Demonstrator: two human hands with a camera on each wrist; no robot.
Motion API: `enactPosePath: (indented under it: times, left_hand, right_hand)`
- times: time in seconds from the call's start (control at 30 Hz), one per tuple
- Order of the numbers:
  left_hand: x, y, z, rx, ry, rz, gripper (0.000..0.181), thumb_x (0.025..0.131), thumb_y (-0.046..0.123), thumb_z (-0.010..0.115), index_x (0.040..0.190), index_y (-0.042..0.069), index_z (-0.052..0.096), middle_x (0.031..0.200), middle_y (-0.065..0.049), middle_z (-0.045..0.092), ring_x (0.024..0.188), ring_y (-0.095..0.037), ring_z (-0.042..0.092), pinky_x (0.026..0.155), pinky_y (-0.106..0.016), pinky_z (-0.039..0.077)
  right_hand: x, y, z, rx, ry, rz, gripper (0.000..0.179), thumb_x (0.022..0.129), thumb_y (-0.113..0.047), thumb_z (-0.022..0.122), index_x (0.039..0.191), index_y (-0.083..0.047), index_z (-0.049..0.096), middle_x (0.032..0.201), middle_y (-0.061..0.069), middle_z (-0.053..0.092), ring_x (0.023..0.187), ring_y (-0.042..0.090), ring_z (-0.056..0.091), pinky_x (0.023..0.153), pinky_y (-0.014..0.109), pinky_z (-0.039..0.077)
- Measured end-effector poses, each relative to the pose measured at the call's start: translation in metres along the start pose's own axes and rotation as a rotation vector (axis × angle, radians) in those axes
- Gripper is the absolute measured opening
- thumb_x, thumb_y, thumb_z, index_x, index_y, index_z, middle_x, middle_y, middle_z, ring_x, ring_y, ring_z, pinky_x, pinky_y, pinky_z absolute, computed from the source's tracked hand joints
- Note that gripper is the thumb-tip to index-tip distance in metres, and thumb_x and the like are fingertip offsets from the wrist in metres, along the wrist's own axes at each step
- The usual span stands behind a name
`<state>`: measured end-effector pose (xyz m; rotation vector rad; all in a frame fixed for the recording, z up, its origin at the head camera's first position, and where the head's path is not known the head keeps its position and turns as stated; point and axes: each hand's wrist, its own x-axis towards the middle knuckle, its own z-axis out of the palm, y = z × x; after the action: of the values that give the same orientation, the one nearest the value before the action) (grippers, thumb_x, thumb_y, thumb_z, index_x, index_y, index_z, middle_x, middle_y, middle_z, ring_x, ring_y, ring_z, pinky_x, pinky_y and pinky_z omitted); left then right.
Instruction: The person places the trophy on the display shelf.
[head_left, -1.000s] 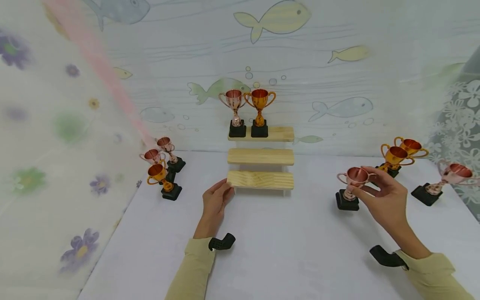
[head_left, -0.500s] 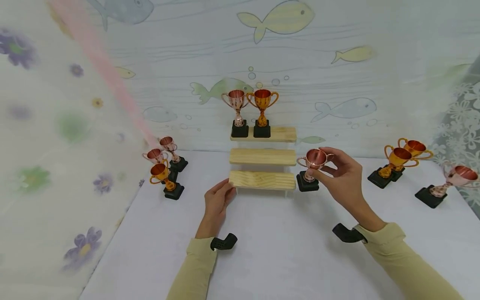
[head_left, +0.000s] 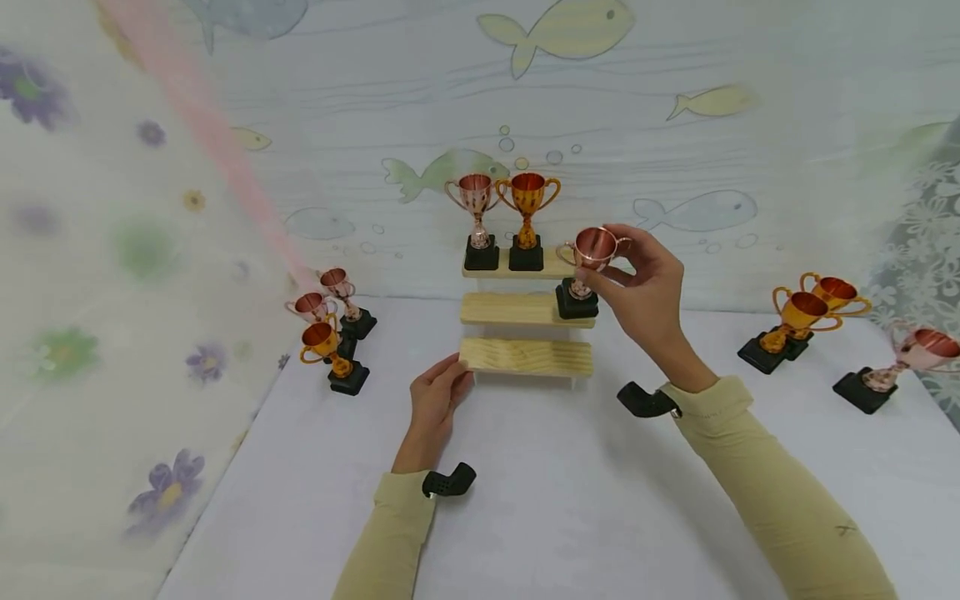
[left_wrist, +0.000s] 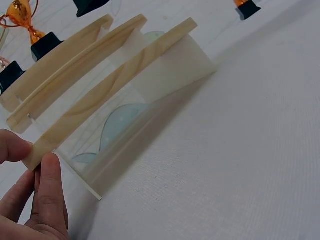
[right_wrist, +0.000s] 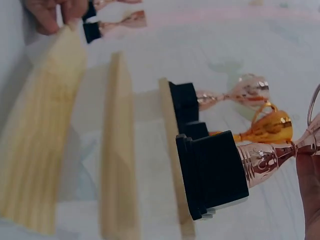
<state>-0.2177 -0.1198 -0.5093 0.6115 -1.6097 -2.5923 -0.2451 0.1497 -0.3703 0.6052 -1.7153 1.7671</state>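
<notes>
A three-step wooden display stand (head_left: 525,358) with clear supports is in the middle of the table. My left hand (head_left: 435,404) pinches the left end of its lowest step, thumb above and fingers beneath in the left wrist view. On the top step stand a rose-gold trophy (head_left: 476,196) and a gold trophy (head_left: 528,196), side by side at the left and middle. My right hand (head_left: 648,287) holds another rose-gold trophy (head_left: 596,248) upright by its cup, near the stand's right end. Its black base (right_wrist: 215,172) looks raised off the steps, close to the top one.
To the left stand two rose-gold trophies (head_left: 337,285) and a gold trophy (head_left: 321,340), close together. Two gold trophies (head_left: 802,312) and a rose-gold trophy (head_left: 926,348) are at the right. Behind the table (head_left: 525,500) hangs a fish-patterned curtain (head_left: 570,108).
My right hand has carried the rose-gold trophy leftward and up, from the right of the table to the stand's right end. The left hand keeps its grip on the lowest step.
</notes>
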Motion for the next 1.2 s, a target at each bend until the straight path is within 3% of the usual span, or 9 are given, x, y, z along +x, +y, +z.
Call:
enactPosePath:
  times: [0.23, 0.43, 0.8, 1.03, 1.2]
  left_hand:
    - [0.001, 0.000, 0.000, -0.010, -0.006, -0.002, 0.034, 0.093, -0.004, 0.066, 0.126, -0.013, 0.063, 0.094, -0.009, 0.070, 0.079, -0.011, 0.070, 0.074, -0.020, 0.061]
    - [0.002, 0.000, -0.001, -0.015, -0.002, -0.007, 0.033, 0.093, -0.004, 0.067, 0.125, -0.012, 0.064, 0.095, -0.009, 0.070, 0.080, -0.011, 0.070, 0.074, -0.021, 0.062]
    - [0.001, -0.001, -0.002, -0.020, -0.015, -0.009, 0.033, 0.093, -0.004, 0.066, 0.125, -0.012, 0.064, 0.098, -0.010, 0.069, 0.082, -0.012, 0.070, 0.076, -0.021, 0.062]
    - [0.001, -0.001, -0.002, -0.013, -0.023, -0.012, 0.034, 0.093, -0.003, 0.066, 0.126, -0.011, 0.063, 0.101, -0.011, 0.069, 0.084, -0.012, 0.070, 0.077, -0.021, 0.061]
    - [0.000, 0.000, -0.002, -0.010, -0.021, -0.009, 0.034, 0.094, -0.003, 0.066, 0.127, -0.011, 0.063, 0.103, -0.012, 0.069, 0.086, -0.012, 0.070, 0.079, -0.022, 0.061]
  right_hand:
    - [0.038, 0.007, 0.004, -0.040, 0.007, 0.011, 0.051, 0.077, 0.015, 0.079, 0.125, 0.004, 0.066, 0.109, 0.000, 0.069, 0.093, 0.015, 0.065, 0.081, 0.020, 0.061]
    - [0.055, 0.020, 0.008, -0.079, -0.012, 0.018, 0.050, 0.079, 0.013, 0.078, 0.126, 0.007, 0.064, 0.107, -0.006, 0.068, 0.091, 0.011, 0.064, 0.081, 0.018, 0.060]
    - [0.068, 0.038, 0.005, -0.101, -0.004, 0.032, 0.047, 0.082, 0.004, 0.081, 0.126, 0.005, 0.065, 0.105, -0.005, 0.068, 0.090, 0.014, 0.064, 0.074, 0.019, 0.059]
    - [0.073, 0.040, 0.007, -0.141, 0.013, 0.101, 0.045, 0.082, 0.004, 0.080, 0.124, 0.004, 0.066, 0.104, -0.007, 0.067, 0.092, 0.008, 0.063, 0.086, 0.024, 0.054]
    - [0.073, 0.029, 0.013, -0.137, 0.012, 0.124, 0.042, 0.083, 0.005, 0.078, 0.123, 0.007, 0.065, 0.103, -0.003, 0.067, 0.091, 0.009, 0.063, 0.087, 0.027, 0.054]
